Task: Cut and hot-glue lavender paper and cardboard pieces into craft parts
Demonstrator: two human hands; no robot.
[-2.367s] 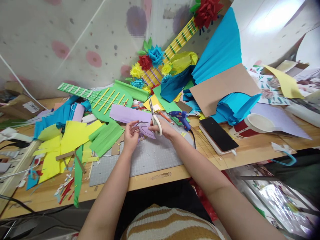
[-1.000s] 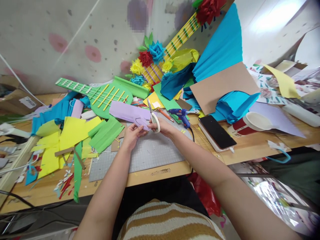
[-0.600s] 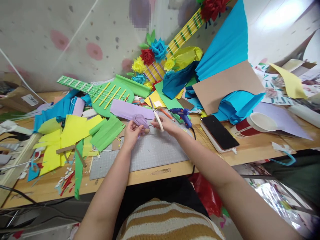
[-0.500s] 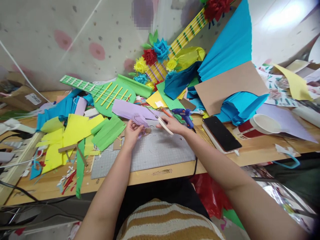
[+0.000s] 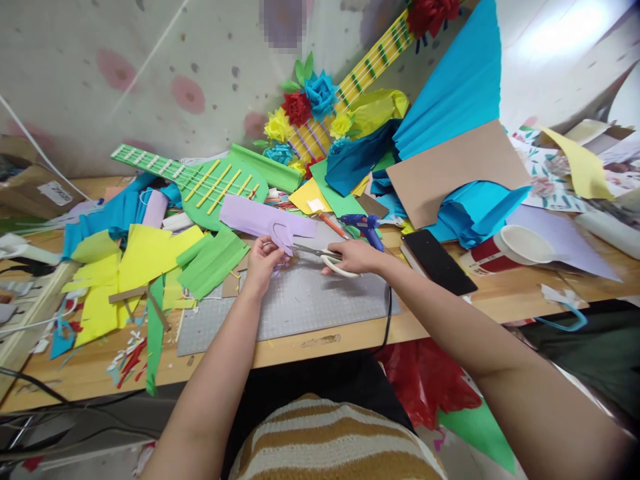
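Compared with the earlier frame, the scissors with white handles and grey metal blades (image 5: 311,251) are turned: they no longer point to the back edge of the wooden tabletop (image 5: 285,352) but toward its left edge. Right hand (image 5: 356,256) is also a little farther to the right, closed around the handles. Left hand (image 5: 263,263) is narrow, pinching the small rounded piece of purple paper (image 5: 281,235) between thumb and fingers. This piece is raised above the back part of the grey gridded cutting mat (image 5: 310,307), which lies along the front edge of the tabletop. The blades reach the right side of the piece; if they already cut into it, I cannot tell.

I think the left fingers grip the lower left side so that the opposite side stays free for the blades. Behind the piece lies the long lilac paper strip (image 5: 255,215), perhaps kept near because its colour is similar. The blue glue gun (image 5: 370,233) lies behind the right hand, probably for easy reach. The black phone (image 5: 440,260) and the red-and-white paper cup (image 5: 493,257) stand toward the right edge, apart from the mat, which seemingly leaves working space for both hands.
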